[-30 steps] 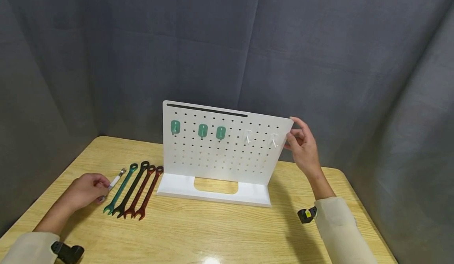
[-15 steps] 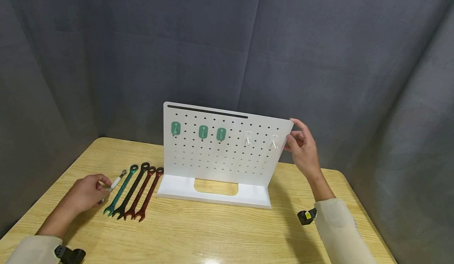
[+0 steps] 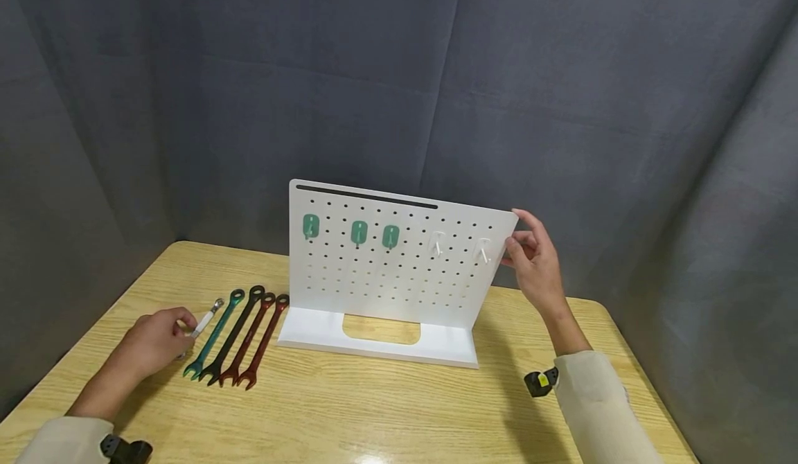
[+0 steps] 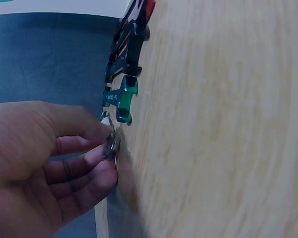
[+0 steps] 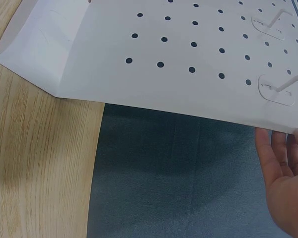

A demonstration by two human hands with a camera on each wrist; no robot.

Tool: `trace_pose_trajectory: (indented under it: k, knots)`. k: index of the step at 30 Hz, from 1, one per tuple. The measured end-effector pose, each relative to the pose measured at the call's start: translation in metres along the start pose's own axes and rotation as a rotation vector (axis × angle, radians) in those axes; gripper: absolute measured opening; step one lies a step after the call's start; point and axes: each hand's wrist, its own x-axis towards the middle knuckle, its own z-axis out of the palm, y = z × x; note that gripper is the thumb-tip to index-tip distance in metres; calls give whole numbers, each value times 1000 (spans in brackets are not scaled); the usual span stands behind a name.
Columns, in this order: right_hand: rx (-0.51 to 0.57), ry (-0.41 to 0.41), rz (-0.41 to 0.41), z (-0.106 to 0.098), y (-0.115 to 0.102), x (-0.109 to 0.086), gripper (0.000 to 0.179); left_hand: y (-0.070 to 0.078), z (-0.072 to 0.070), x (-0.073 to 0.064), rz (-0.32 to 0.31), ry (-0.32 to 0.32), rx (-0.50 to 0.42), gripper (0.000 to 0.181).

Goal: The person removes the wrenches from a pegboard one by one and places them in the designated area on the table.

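Note:
At the left of the head view, my left hand point(image 3: 154, 345) pinches the near end of a small silver wrench point(image 3: 203, 323) with a white middle. In the left wrist view the thumb and fingers close on the tip of this wrench point(image 4: 112, 144), low at the tabletop. My right hand point(image 3: 537, 275) holds the upper right edge of a white pegboard point(image 3: 386, 298), thumb in front and fingers behind. Green hooks point(image 3: 359, 233) and clear hooks point(image 3: 438, 244) sit on the board. Beside the small wrench lie a green wrench point(image 3: 215, 336), a black wrench point(image 3: 233, 336) and two red wrenches point(image 3: 264, 343).
The pegboard's white base point(image 3: 312, 329), with a cut-out at its middle, stands on the wooden table point(image 3: 349, 415). A dark grey curtain point(image 3: 374, 69) hangs behind and along both sides. The red wrenches' ring ends lie close to the base's left side.
My left hand has shifted slightly right and its fingers have drawn in on the small wrench's near end. The right hand keeps its hold on the pegboard.

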Motion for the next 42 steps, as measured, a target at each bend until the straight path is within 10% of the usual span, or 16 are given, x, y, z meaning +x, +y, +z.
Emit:
trace_pose_trajectory:
  k: [28, 37, 42]
  knots:
    - [-75, -12, 26, -2, -30, -6, 58, 7, -2, 3, 71, 25, 86, 31]
    - [-136, -15, 20, -1, -46, -12, 62, 37, -3, 11, 229, 150, 64, 41]
    - [-129, -22, 76, -1, -31, -13, 70, 56, 0, 18, 417, 211, 3, 44]
